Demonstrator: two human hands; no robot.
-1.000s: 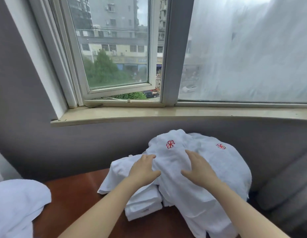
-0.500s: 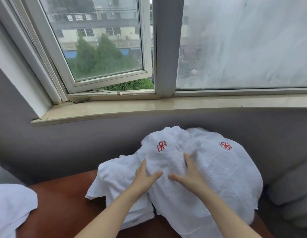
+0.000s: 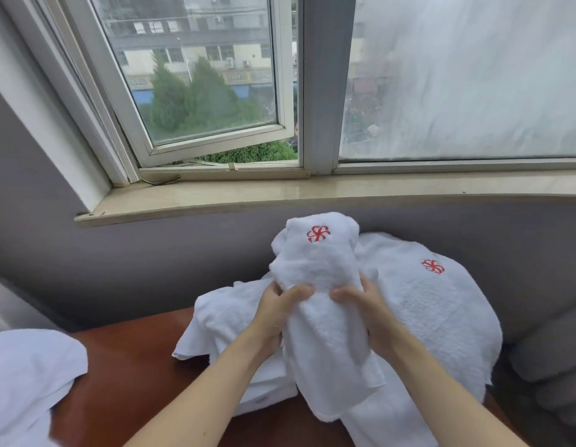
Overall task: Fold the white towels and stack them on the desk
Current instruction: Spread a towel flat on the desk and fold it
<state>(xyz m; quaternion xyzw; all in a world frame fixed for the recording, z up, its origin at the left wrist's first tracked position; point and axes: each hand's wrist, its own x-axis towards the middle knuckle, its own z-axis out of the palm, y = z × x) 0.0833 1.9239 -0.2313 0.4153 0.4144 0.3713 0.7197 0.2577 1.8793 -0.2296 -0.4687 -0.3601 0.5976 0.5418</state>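
I hold a white towel with a red logo (image 3: 318,279) bunched up above the pile. My left hand (image 3: 277,308) grips its left side and my right hand (image 3: 367,309) grips its right side, thumbs pressed into the front. Behind it lies a larger white towel with a red logo (image 3: 435,304), heaped at the right. A rumpled white towel (image 3: 222,321) sits to the left over folded white towels (image 3: 267,391) on the brown desk (image 3: 131,375).
Another white cloth (image 3: 28,379) lies at the desk's left edge. A stone window sill (image 3: 280,195) and an open window (image 3: 196,85) stand behind. Grey cushions (image 3: 551,366) are at the right.
Both hands went from lying flat on the pile to gripping the logo towel and have lifted it up off the heap. The camera view has tilted and moved closer.
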